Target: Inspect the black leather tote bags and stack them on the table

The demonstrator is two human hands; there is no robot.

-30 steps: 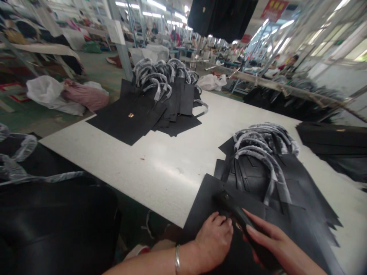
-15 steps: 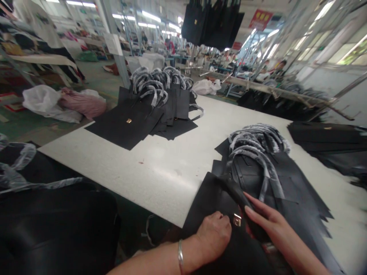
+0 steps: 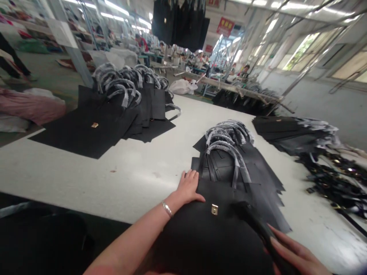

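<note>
A black handbag (image 3: 200, 233) with a gold clasp (image 3: 214, 209) lies in front of me. My left hand (image 3: 188, 188) rests flat along its upper left edge, fingers stretched out and thumb spread; a silver bangle is on that wrist. At the lower right, my right hand (image 3: 292, 248) is closed round a long black tool (image 3: 258, 225), whose far end is over the right side of the bag. Blur hides the tool's kind. Just beyond lies a pile of black bags (image 3: 258, 172) with plastic-wrapped handles (image 3: 226, 133).
A second heap of black bags (image 3: 114, 118) covers the left of the white table (image 3: 137, 168). More black pieces (image 3: 275, 130) and straps with metal fittings (image 3: 338, 179) lie at right. Black bags (image 3: 180, 26) hang overhead beyond the table.
My left hand has gone from a closed fist beside the clasp to lying open on the bag's upper left edge. The right hand and black tool have moved lower right. The view has turned right.
</note>
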